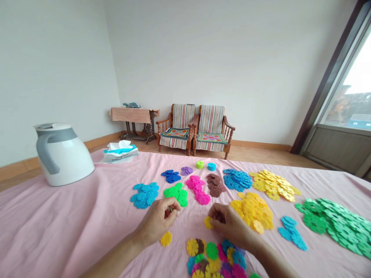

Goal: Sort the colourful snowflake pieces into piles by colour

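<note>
My left hand (pixel 159 222) is curled over the pink cloth (pixel 87 216), its fingertips pinched on a small green disc just below the light green pile (pixel 176 193). My right hand (pixel 228 226) is closed too, with its fingers on a yellow disc (pixel 208 222) that lies on the cloth. A single yellow disc (pixel 166 238) rests under my left wrist. A mixed heap of coloured discs (pixel 214 260) lies near the front edge between my arms.
Sorted piles cover the cloth: teal (pixel 144 195), blue (pixel 171 176), pink (pixel 198 189), brown (pixel 215 184), blue (pixel 237 179), yellow (pixel 275 185), yellow (pixel 254 210), dark green (pixel 339 226). A white kettle (pixel 62 152) and tissue pack (pixel 120 152) stand far left. Chairs (pixel 195 129) stand behind.
</note>
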Available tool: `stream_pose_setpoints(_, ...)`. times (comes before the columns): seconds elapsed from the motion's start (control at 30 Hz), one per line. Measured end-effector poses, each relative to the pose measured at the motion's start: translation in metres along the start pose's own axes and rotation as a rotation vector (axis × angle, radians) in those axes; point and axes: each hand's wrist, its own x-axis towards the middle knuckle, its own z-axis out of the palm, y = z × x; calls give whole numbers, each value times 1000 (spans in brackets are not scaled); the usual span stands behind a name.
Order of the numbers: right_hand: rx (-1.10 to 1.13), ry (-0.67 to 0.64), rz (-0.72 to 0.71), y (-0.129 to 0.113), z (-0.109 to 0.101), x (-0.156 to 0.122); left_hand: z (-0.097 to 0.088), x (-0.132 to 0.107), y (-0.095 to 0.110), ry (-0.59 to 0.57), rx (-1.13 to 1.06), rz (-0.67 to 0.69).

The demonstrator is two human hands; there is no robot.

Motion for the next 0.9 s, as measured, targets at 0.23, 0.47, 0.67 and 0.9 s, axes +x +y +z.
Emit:
stream_pose_setpoints(0.23, -17, 13, 0, 2, 0, 0, -1, 0, 1, 4, 5, 0)
stream_pose_setpoints(0.47, -20, 13, -4, 2, 0, 0, 0, 0, 0, 5, 22, 22)
stream_pose_setpoints(0.67, -31, 18, -10, 1, 0, 0, 0, 0, -2, 5, 32, 26)
stream_pose_setpoints(0.9, -31, 27, -11, 1, 1, -1, 0, 0, -1, 3, 32, 27)
